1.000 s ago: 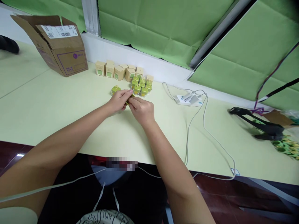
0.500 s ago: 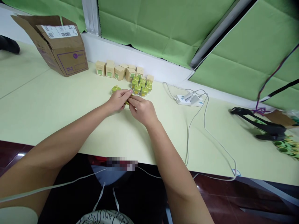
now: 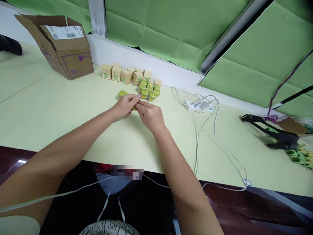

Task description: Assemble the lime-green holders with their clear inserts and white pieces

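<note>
My left hand (image 3: 125, 106) and my right hand (image 3: 152, 117) meet over the table, fingertips together. Between them both hands pinch a small yellow-green piece (image 3: 134, 108), mostly covered by the fingers, so its kind cannot be made out. Just beyond my left hand stands a single small clear jar with a green lid (image 3: 122, 94) and a loop on top. Past my right hand's fingers, several like jars (image 3: 144, 93) stand close together in a group.
Behind the jars, several small cardboard boxes (image 3: 116, 74) line the wall. A large open carton (image 3: 75, 62) stands at the back left. To the right lie a power strip (image 3: 199, 106) with white cables, a black stand-like object (image 3: 281, 133) and green parts (image 3: 299, 157).
Both hands stay together on the small yellow-green piece, with barely any finger movement. The view has shifted very slightly.
</note>
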Motion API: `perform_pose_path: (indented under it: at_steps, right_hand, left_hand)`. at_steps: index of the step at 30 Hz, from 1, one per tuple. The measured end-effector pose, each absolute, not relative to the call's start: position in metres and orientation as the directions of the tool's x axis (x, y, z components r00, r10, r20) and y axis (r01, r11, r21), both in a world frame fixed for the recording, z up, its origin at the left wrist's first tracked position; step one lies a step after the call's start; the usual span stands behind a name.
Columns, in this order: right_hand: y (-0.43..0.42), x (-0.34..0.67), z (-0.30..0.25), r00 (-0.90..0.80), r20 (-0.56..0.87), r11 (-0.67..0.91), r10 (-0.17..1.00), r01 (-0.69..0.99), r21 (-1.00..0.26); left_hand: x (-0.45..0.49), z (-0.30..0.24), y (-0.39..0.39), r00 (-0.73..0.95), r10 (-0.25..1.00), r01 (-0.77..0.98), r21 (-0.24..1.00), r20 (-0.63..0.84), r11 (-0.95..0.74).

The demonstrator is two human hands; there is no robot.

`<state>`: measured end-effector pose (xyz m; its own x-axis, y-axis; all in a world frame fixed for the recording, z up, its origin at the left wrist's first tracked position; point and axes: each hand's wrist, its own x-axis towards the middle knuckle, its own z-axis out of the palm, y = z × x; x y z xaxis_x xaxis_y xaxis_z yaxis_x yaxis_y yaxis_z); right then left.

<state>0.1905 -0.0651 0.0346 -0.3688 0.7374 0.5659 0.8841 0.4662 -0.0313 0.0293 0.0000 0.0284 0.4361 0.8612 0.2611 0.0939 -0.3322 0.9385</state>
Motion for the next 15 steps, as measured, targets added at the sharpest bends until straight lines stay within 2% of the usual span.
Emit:
perform_pose_path:
  at_steps: [9,15]
  right_hand:
    - [-0.061,0.19,0.027,-0.327,0.642,0.457,0.693,0.889,-0.04]
    - [-0.055,0.188,0.023,-0.268,0.766,0.502,0.584,0.861,-0.082]
  left_hand:
    - [0.03,0.031,-0.004,0.463,0.844,0.062,0.94,0.27,-0.335]
    - [0.03,0.034,-0.005,0.472,0.843,0.001,0.956,0.257,-0.292]
